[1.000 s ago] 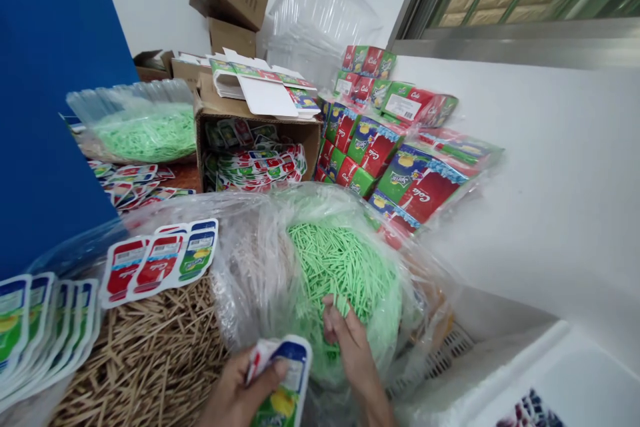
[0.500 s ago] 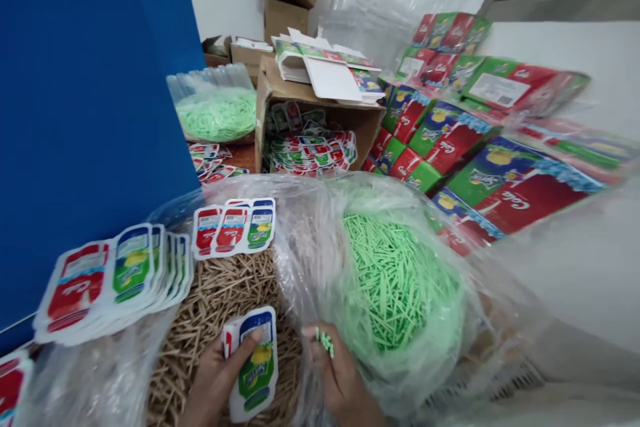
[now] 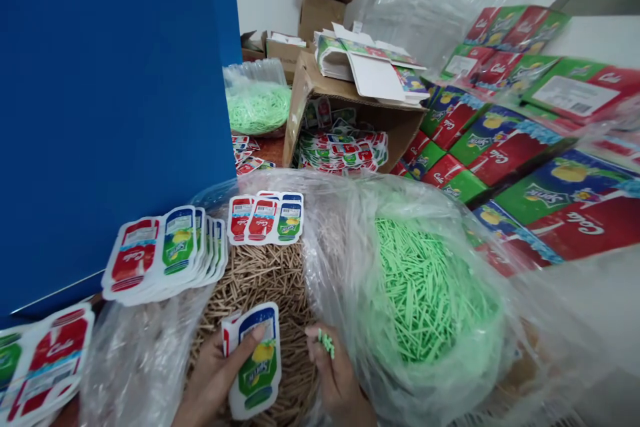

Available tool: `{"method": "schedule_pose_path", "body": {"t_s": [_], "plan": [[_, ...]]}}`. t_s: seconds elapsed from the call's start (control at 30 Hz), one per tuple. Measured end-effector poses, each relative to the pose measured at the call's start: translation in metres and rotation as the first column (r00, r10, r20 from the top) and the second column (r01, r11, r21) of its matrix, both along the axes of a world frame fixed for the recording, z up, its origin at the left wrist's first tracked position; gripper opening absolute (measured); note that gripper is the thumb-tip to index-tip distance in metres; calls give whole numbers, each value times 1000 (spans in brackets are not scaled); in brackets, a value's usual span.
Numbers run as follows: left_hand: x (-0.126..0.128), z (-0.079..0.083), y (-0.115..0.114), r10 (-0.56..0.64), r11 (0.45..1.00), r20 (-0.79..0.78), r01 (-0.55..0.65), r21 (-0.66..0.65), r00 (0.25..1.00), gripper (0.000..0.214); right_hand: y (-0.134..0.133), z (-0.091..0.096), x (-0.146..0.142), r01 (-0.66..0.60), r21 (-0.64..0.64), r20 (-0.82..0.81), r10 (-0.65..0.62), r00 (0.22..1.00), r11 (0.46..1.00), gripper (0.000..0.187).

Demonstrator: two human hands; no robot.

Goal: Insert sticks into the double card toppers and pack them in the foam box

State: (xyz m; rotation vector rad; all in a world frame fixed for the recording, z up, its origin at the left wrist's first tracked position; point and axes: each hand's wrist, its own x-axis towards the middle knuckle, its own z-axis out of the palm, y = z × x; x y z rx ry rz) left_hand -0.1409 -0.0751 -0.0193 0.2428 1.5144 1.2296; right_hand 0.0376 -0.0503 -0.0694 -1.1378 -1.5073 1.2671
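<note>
My left hand (image 3: 213,373) is closed round a folded printed card (image 3: 257,360), its thumb pressed on the green and blue Sprite face. A red edge shows at the card's left. Close to its right, my right hand (image 3: 337,377) is closed on a small bundle of thin green sticks (image 3: 327,343), whose ends poke out above the fingers. Both hands are over a plastic bag of brown sticks (image 3: 265,280). Right of them lies an open clear bag of loose green sticks (image 3: 420,293).
Cola and Sprite cards lie in a fanned stack (image 3: 155,253), a smaller group (image 3: 265,217) and a lower left pile (image 3: 55,360). Behind stands a carton (image 3: 310,80) of cards. Printed boxes (image 3: 520,147) are stacked right. A blue panel (image 3: 110,113) blocks the left.
The view has turned left, so the surroundings sit further right and more of the lower left cards shows. Both hands keep their hold on the card and the green sticks.
</note>
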Motion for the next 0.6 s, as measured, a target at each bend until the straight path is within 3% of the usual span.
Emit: {"method": "schedule_pose_path", "body": {"t_s": [0.1,0.27,0.37,0.5,0.6], "plan": [[0,2,-1,-55,998,-36,56,34,998,41,-4,3,-2,62,-19,8,-62,998,998,36],[3,-17,-8,-220,976,-72,218,-30,973,35,-9,6,0,109,-65,25,-107,994,992,38],[4,-23,-7,-328,943,-182,331,-15,927,34,-8,6,1,112,-64,-18,-113,993,992,38],[7,-20,1,-420,885,-404,466,17,813,24,0,11,0,98,-120,-197,-120,973,988,37],[11,-20,7,-466,831,-549,556,-1,694,21,10,22,-1,86,-290,-358,-191,914,953,37]]}}
